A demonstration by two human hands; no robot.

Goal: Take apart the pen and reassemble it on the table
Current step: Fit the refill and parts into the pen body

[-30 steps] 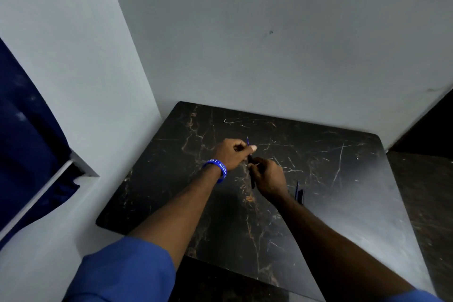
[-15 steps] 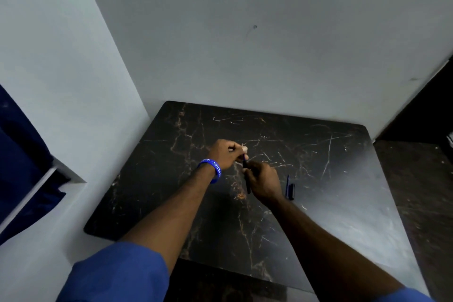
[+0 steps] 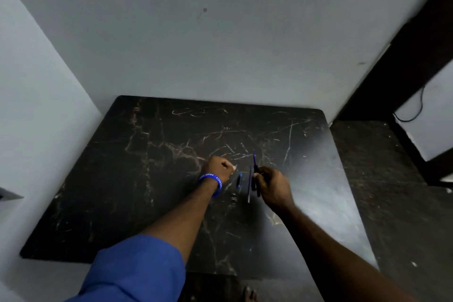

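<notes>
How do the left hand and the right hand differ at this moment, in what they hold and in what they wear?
The right hand grips a thin dark pen part with a blue tip pointing up; the left hand is a closed fist, and anything inside it is hidden. The left wrist wears a blue wristband; the right wrist is bare. Both hands are over the dark marble table, on either side of a small blue pen piece.

A scuffed black marble-look table [image 3: 152, 179] is tucked into a corner of pale grey walls [image 3: 220, 44]. A thin black cable [image 3: 414, 115] is seen dangling far right, and dark speckled flooring [image 3: 392, 203] beside it.
</notes>
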